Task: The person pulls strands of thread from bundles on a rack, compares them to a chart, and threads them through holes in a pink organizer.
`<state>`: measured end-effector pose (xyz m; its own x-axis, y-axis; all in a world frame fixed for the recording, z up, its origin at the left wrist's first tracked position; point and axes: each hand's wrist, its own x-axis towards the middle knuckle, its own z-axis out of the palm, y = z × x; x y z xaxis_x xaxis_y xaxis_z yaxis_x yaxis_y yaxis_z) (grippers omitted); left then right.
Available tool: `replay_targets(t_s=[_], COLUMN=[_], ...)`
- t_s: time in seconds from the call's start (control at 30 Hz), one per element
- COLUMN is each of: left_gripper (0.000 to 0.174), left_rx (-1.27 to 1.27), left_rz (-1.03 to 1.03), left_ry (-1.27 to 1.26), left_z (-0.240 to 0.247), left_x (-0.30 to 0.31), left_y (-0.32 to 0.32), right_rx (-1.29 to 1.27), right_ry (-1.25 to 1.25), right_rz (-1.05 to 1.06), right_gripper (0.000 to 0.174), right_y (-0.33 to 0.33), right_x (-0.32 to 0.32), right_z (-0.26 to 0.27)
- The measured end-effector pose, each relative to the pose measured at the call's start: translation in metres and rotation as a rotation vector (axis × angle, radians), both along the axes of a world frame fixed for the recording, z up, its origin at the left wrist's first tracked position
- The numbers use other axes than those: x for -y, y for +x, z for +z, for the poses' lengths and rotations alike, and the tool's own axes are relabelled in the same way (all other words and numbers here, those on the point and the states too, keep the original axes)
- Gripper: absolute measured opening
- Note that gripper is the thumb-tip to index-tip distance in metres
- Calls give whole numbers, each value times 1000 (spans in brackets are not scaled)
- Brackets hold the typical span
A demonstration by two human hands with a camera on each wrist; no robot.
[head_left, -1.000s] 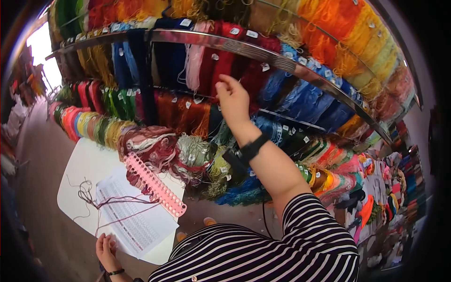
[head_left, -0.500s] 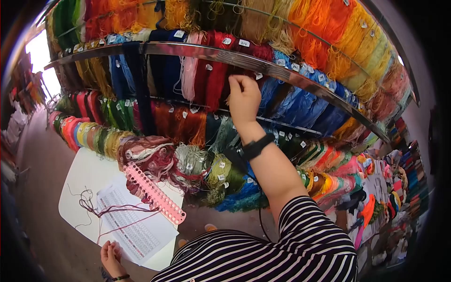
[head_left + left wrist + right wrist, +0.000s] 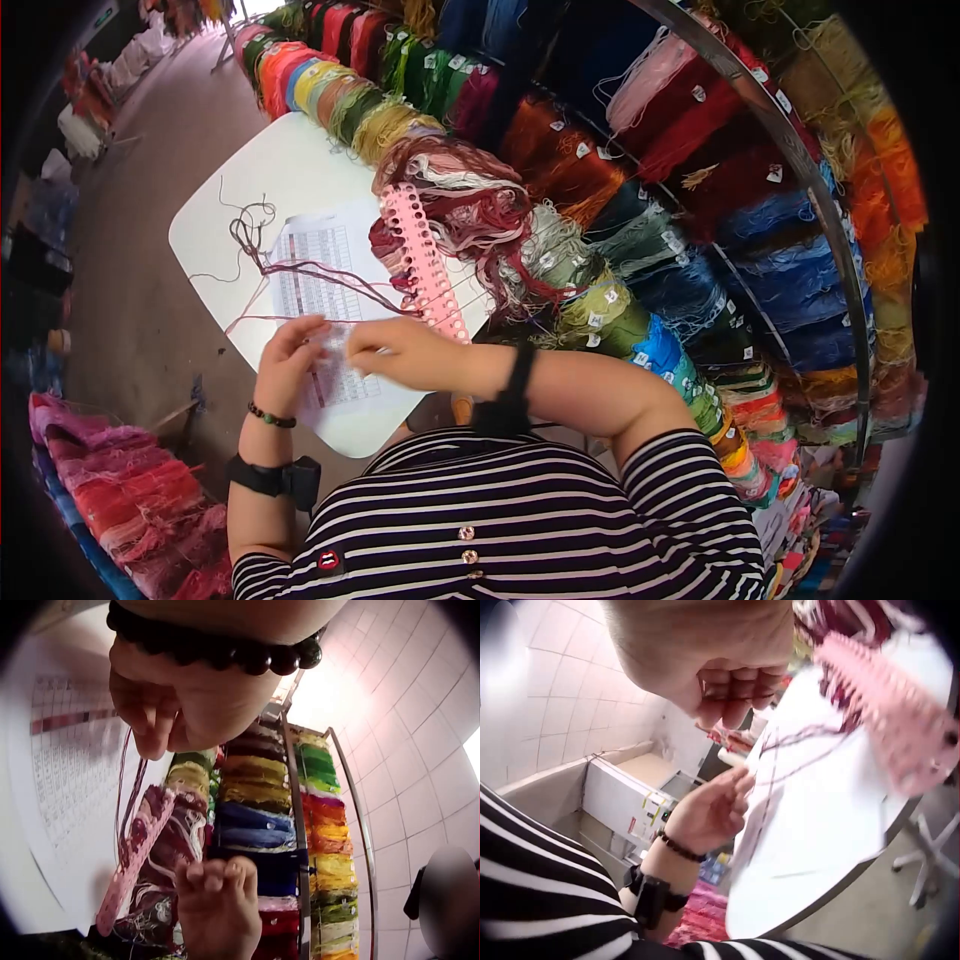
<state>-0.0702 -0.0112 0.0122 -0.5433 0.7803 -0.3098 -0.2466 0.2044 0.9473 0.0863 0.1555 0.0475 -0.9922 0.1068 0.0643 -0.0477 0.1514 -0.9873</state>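
Note:
Over the printed chart sheet (image 3: 315,245), my two hands are close together, the fingertips a short gap apart. My right hand (image 3: 415,355) is blurred in the head view; in the right wrist view its fingers are curled, and a thin dark thread (image 3: 739,699) lies across them. My left hand (image 3: 287,360) has loosely bent fingers, with nothing seen in them. A pink thread holder (image 3: 425,265) with rows of holes lies just beyond, with dark red thread on its side. Long purple threads (image 3: 335,275) run from it across the sheet to loose loops.
The white table (image 3: 215,215) carries the sheet and holder. A tangled maroon and white thread bundle (image 3: 450,185) lies at its far edge. Racks of labelled thread skeins (image 3: 690,130) curve along the right. Pink and red skeins (image 3: 130,490) hang at lower left.
My right hand has come down from the dark red skeins on the rack to above the sheet. The left hand has risen from the table edge toward it. The head view has turned left.

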Motion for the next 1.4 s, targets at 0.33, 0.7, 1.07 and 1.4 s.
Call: replay_targets(t_s=[0.33, 0.7, 1.07, 1.4], left_gripper=[70, 16, 18, 27], left_rx=[803, 338, 182, 234], left_rz=[-231, 18, 491, -334], left_ry=[514, 748, 648, 622], left_z=[45, 23, 8, 16], left_x=[15, 162, 187, 60], left_y=[37, 2, -2, 31], right_rx=[-117, -17, -373, -289], right_ry=[-345, 503, 367, -455], right_rz=[283, 191, 404, 240], right_gripper=[13, 20, 16, 11], right_y=[-85, -51, -45, -58], right_x=[115, 16, 86, 68], right_z=[87, 129, 254, 276])
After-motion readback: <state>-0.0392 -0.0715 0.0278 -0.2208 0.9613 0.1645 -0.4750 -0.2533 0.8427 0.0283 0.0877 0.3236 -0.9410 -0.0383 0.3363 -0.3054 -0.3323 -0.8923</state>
